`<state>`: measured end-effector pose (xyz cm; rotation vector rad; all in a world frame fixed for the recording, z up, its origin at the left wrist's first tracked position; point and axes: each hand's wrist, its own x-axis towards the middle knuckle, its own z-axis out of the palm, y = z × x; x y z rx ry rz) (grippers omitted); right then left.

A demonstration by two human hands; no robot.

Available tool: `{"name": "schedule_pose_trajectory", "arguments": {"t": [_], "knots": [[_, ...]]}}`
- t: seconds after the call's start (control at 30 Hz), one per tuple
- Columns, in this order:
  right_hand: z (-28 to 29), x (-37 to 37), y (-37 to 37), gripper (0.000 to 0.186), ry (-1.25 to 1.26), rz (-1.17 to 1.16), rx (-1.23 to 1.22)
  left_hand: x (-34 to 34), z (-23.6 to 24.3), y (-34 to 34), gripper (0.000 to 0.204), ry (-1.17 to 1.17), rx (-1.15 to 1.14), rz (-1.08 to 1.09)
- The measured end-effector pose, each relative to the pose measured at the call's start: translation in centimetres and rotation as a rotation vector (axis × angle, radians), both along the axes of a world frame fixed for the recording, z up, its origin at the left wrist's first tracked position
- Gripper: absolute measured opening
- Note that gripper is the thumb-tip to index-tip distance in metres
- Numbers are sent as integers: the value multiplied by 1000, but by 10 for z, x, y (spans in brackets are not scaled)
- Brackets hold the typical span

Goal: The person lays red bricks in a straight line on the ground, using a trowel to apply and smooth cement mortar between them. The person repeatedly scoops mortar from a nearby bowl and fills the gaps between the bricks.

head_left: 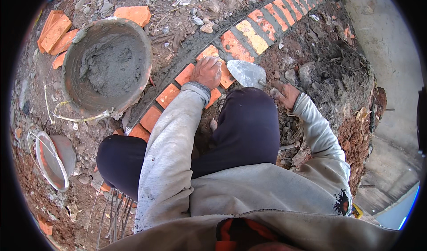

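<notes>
leaning over a row of bricks [235, 46], trowel [243, 73] beside the knee

in the head view, a person crouches above a curving line of orange bricks that runs from the knees toward the upper right. the left hand [207, 71] lies across the row, knuckles up, over the bricks; its fingertips are hidden, so whether it is clamped on one cannot be told. the right hand [286, 94], well apart from the left, is curled at the heel of the trowel, whose handle is mostly hidden. the grey-smeared blade stands tilted just beside the row, pointing toward the left hand.

farther up the line, grey mortar fills the joints between the bricks, one of them yellowish; nearer the knees, narrow gaps part them. to the left of the row, a wide round tub [71, 79] carries a heap of wet mortar [109, 64], with a loose brick [133, 14] just beyond its rim and a pile of bricks [55, 30] at its upper left. a tilted bucket [66, 151] lies below the tub on the stony soil, and a bundle of thin rods [116, 215] shows near the person's left side. a pale concrete surface [387, 50] borders the dug earth at right.
</notes>
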<state>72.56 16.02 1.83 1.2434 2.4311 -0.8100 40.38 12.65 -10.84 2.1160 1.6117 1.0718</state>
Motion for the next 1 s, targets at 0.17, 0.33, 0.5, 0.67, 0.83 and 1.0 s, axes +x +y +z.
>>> {"name": "schedule_pose_trajectory", "arguments": {"t": [0.17, 0.33, 0.5, 0.67, 0.83, 1.0], "knots": [[5, -58, 58, 36, -317, 146, 212, -1, -7, 4, 29, 67, 87, 111], [-22, -60, 57, 33, -196, 44, 79, -6, 7, 23, 34, -70, -2, 218], [29, -59, 22, 43, -41, -276, -394, -20, 3, 43, 39, -228, -323, 224], [-13, -76, 9, 37, 205, -322, -195, -20, 2, 83, 44, -487, -613, 154], [-16, -75, 5, 32, 33, -108, -66, -28, -15, 103, 45, -393, -685, 122], [55, -83, 42, 35, -216, -51, 183, -41, -37, 111, 40, -126, -562, 108]]}}
